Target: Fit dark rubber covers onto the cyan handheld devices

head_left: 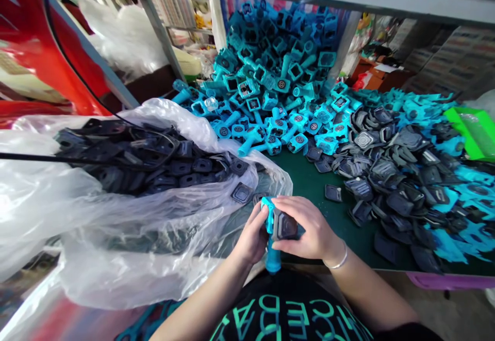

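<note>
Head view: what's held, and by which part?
A turquoise plastic handled piece: left hand grips its head from the side, right hand over the dark square insert on that head.

My left forearm [201, 299] and right forearm [371, 294] angle in from the bottom, so my left hand [253, 238] and right hand [305, 227] meet around 6 o'clock, fingers curled tight, right on top, my right wrist [334, 253] bent a bit.

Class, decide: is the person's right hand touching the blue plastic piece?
Touching: the head view shows the right hand clasped around the blue plastic piece.
</note>
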{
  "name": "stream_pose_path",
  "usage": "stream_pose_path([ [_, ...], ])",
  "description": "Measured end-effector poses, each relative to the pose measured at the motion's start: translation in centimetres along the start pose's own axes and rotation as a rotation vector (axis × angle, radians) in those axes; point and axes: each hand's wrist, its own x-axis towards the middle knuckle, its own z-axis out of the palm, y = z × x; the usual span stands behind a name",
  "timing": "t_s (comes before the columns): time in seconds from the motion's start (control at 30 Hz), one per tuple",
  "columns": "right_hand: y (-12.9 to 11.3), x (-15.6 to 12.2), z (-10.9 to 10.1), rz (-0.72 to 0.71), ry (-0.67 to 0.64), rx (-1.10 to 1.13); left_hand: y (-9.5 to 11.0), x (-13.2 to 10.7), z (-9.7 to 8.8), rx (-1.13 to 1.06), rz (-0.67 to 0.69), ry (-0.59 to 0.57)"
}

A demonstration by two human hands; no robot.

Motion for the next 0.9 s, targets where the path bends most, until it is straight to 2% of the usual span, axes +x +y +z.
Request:
stream_pose_path([
  [0.13,-0.2,0.0,0.7,-0.005,-0.048,-0.103,-0.1,0.0,-0.3,0.038,0.028,-0.032],
  [0.23,-0.2,-0.2,1.1,-0.040,-0.068,-0.166,-0.4,-0.3,-0.9,0.100,0.118,-0.099],
  [0.3,-0.2,-0.5,1.2,-0.065,-0.092,-0.146,-0.5,-0.5,-1.3,0.177,0.159,-0.132],
  [0.37,0.0,-0.9,1.3,-0.019,-0.085,-0.043,-0.6,-0.5,-1.5,0.198,0.167,-0.165],
  [0.43,0.2,-1.4,1.7,0.140,-0.026,0.095,-0.6,-0.5,-1.5,0.144,0.181,-0.220],
  [0.53,0.1,-2.1,3.1,0.378,0.037,0.284,-0.7,-0.1,-1.3,0.095,0.279,-0.297],
  [0.63,-0.5,-2.2,5.3,0.396,0.166,0.359,-1.0,0.3,-0.9,0.110,0.343,-0.333],
  [0.7,-1.0,-1.9,6.5,0.366,0.281,0.331,-1.2,0.6,-0.8,0.099,0.350,-0.324],
  [0.73,-1.0,-1.6,6.8,0.346,0.294,0.310,-1.1,0.6,-1.1,0.090,0.353,-0.305],
  [0.77,-0.9,-1.3,7.0,0.314,0.262,0.294,-0.9,0.6,-1.7,0.091,0.357,-0.281],
  [0.83,0.2,-0.4,6.6,0.187,0.070,0.288,0.5,-0.1,-4.0,0.133,0.338,-0.226],
  [0.9,2.4,1.0,5.6,0.073,-0.160,0.274,3.1,-1.8,-8.2,0.232,0.232,-0.178],
])
